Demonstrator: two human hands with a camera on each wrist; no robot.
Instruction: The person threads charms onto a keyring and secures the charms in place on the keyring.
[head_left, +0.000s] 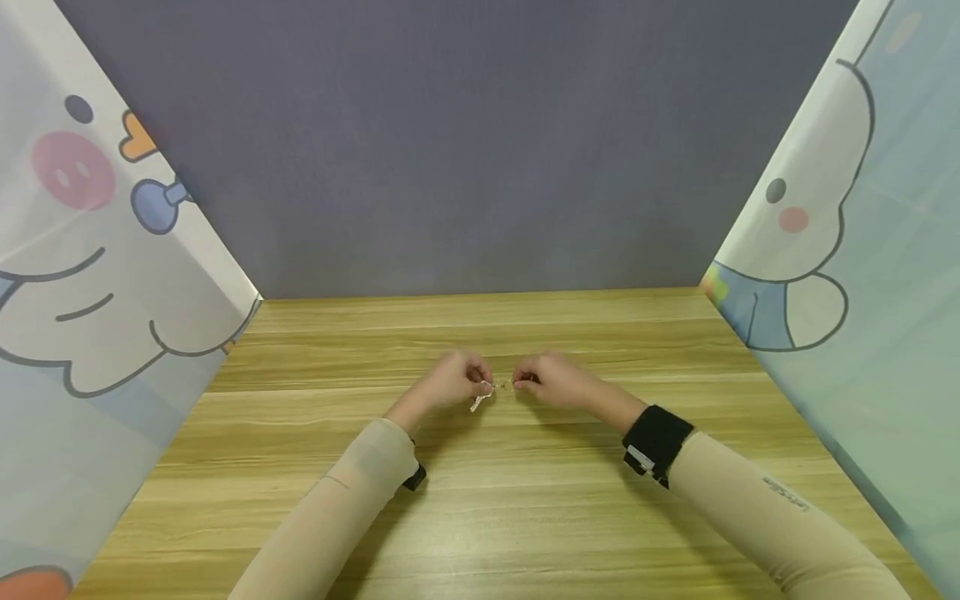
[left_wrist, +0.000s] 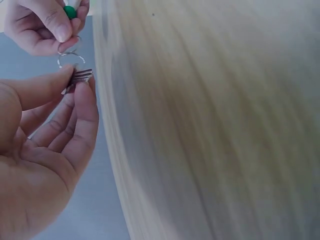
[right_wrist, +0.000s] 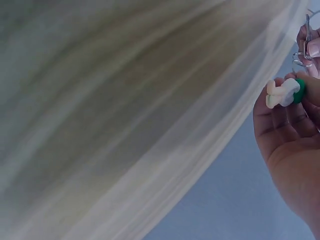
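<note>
In the head view my left hand (head_left: 450,382) and right hand (head_left: 558,382) meet over the middle of the table, a short gap apart. Thumb and fingers of the left hand (left_wrist: 47,145) pinch a small stack of metal keys (left_wrist: 82,76); one key (head_left: 480,402) points down toward me. A thin metal ring (left_wrist: 60,61) spans between the two hands. The right hand (right_wrist: 292,137) holds a small white figurine charm (right_wrist: 284,93) with a green part, its tip showing past the fingers. How ring and charm join is partly hidden by the fingertips.
A wood-grain table (head_left: 525,517) lies under both forearms. Behind it stands a dark grey panel (head_left: 480,150). Cartoon-printed curtains hang at the left (head_left: 112,275) and right (head_left: 885,250). Black straps (head_left: 657,442) sit at the wrists.
</note>
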